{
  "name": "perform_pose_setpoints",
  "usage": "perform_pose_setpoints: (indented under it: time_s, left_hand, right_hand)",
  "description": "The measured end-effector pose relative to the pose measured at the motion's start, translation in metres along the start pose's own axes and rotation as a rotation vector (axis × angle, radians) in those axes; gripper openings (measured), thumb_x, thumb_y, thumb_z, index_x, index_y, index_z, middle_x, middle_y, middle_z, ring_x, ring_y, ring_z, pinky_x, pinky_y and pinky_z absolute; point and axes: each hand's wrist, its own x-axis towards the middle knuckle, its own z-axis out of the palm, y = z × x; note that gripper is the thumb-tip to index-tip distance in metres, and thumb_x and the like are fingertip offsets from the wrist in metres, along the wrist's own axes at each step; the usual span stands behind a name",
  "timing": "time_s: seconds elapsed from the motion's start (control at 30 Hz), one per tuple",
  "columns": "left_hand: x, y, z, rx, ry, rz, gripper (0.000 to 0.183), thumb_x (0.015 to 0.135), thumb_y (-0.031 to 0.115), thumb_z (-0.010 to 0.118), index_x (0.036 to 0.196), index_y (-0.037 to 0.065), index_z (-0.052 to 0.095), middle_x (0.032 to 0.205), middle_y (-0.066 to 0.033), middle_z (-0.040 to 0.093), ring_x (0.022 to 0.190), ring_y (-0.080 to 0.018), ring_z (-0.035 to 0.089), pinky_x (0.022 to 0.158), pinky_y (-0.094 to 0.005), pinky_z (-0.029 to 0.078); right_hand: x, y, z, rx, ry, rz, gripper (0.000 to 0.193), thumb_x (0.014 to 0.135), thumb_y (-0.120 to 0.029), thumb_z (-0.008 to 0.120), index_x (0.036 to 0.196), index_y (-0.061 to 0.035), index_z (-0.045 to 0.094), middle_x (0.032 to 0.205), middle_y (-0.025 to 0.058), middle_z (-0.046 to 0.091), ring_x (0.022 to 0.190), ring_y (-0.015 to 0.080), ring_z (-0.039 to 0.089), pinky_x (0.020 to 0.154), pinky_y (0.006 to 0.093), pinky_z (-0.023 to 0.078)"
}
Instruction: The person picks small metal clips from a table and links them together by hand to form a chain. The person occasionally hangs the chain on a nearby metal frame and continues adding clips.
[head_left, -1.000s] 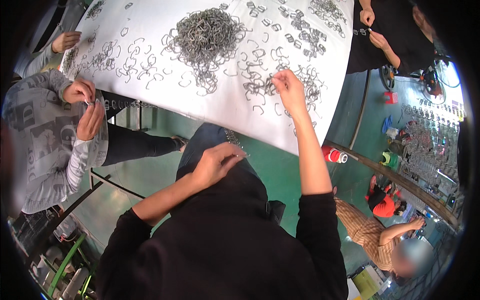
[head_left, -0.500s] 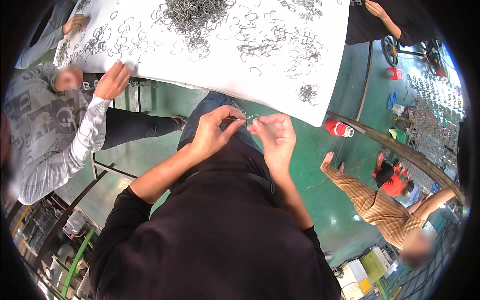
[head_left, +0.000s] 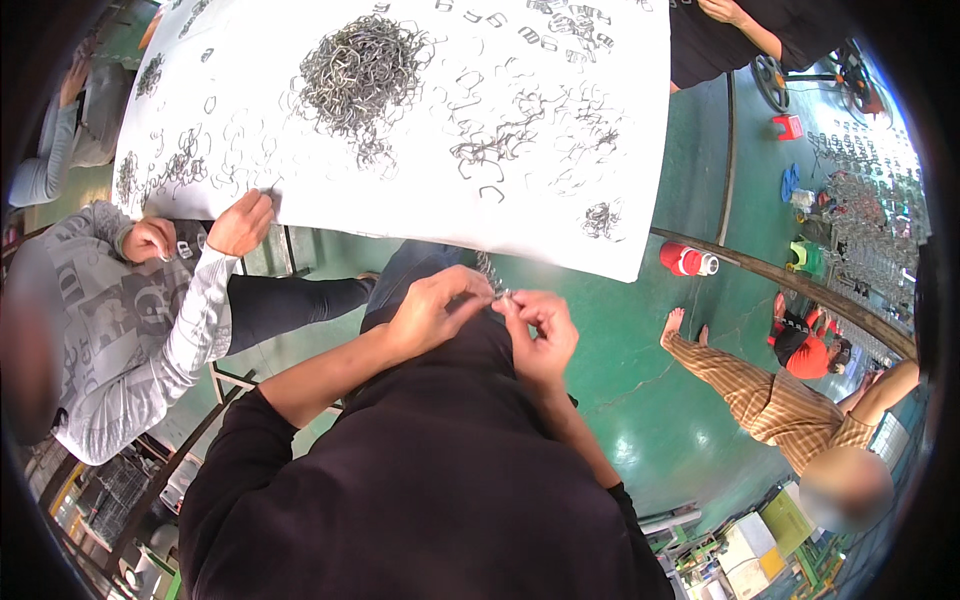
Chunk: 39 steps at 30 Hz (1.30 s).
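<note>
My left hand (head_left: 437,310) is closed in a pinch on a thin chain of metal links (head_left: 486,265), which shows just beyond my fingertips, by the table edge. My right hand (head_left: 541,333) is pinched at a small metal link (head_left: 501,294) right beside the left fingertips. The fingers partly cover this link, so I cannot tell whether it is hooked onto the chain. Both hands are held in front of my body, just short of the white table (head_left: 420,205). A heap of bent wire links (head_left: 360,75) lies on it, with many loose ones scattered around.
At the left, a co-worker's hand (head_left: 241,223) touches the table edge. Another person's hand (head_left: 722,12) shows at the far right. A small dark pile of links (head_left: 601,219) lies near the right corner. Beyond that stands a red and white jug (head_left: 688,260).
My hands have come closer together, and the link between them is now more covered. My view has shifted, showing more of the table's far side. The left co-worker's second hand now holds a metal piece.
</note>
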Motion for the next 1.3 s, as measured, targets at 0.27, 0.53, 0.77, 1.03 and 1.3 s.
perform_pose_setpoints:
  time_s: [0.27,0.53,0.77,1.03,1.3]
  left_hand:
    - [0.169,-0.060,-0.071,0.496,0.069,0.246,0.018,0.084,0.011,0.068,0.102,0.007,0.069,0.100,-0.0116,0.066,0.094,-0.0281,0.063,0.082,-0.0349,0.051]
    - [0.367,-0.117,-0.077,0.929,0.121,0.030,0.034,0.082,0.036,0.070,0.109,0.016,0.068,0.110,-0.0093,0.061,0.103,-0.0260,0.059,0.085,-0.0390,0.050]
    - [0.346,-0.101,-0.077,0.643,0.093,-0.009,0.031,0.078,0.028,0.075,0.098,0.007,0.066,0.088,-0.0121,0.070,0.078,-0.0262,0.067,0.073,-0.0350,0.052]
    - [0.127,-0.004,-0.046,0.216,-0.042,-0.146,0.014,0.082,0.008,0.070,0.096,0.004,0.069,0.090,-0.0017,0.069,0.075,-0.0073,0.061,0.065,-0.0243,0.049]
    - [0.021,0.043,-0.016,-0.021,0.109,-0.399,0.014,0.087,0.003,0.065,0.100,-0.001,0.068,0.089,-0.0060,0.071,0.074,-0.0075,0.063,0.066,-0.0223,0.051]
  right_hand:
    - [0.003,-0.002,-0.007,-0.280,0.041,-0.285,0.027,0.071,0.015,0.073,0.074,-0.0017,0.052,0.084,0.0160,0.067,0.073,0.0196,0.068,0.064,0.0290,0.057]
    - [0.006,-0.003,0.003,-0.396,0.136,-0.284,0.029,0.072,0.006,0.077,0.075,-0.0043,0.050,0.081,0.0111,0.069,0.065,0.0192,0.067,0.057,0.0267,0.054]
    - [0.010,-0.010,0.009,-0.387,0.100,-0.217,0.027,0.074,0.006,0.076,0.076,-0.0039,0.051,0.082,0.0114,0.068,0.067,0.0208,0.067,0.057,0.0266,0.053]
    - [0.012,0.000,0.011,-0.245,0.049,-0.206,0.023,0.076,0.006,0.073,0.079,-0.0039,0.052,0.083,0.0115,0.067,0.071,0.0234,0.067,0.062,0.0291,0.053]
    - [0.011,0.005,0.019,-0.177,-0.034,-0.220,0.022,0.076,0.006,0.072,0.078,-0.0041,0.053,0.082,0.0103,0.066,0.071,0.0239,0.065,0.062,0.0305,0.052]
